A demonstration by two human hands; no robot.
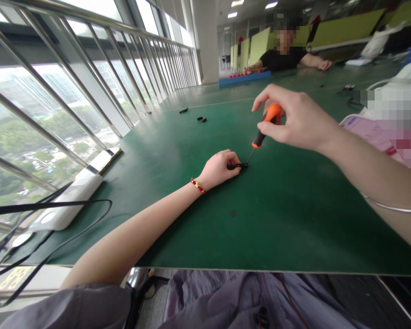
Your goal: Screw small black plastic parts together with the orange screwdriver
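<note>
My right hand [291,114] grips the orange and black handle of a screwdriver [273,112], which leans with its thin metal shaft pointing down and to the left. The shaft's tip meets the right end of a small black part [240,166] on the green tabletop. Closed around the other end of that part is my left hand [221,168], resting low on the table with a red and gold bracelet at the wrist. What exactly the black part is, I cannot make out, since my fingers cover some of it.
Small black pieces [201,119] lie farther back on the green table [192,228]. A white power strip [71,196] with black cables is at the left, beside a metal railing [99,34]. Across the table sits a person [282,57] behind a blue tray [245,78]. Pink packaging [370,132] is at right.
</note>
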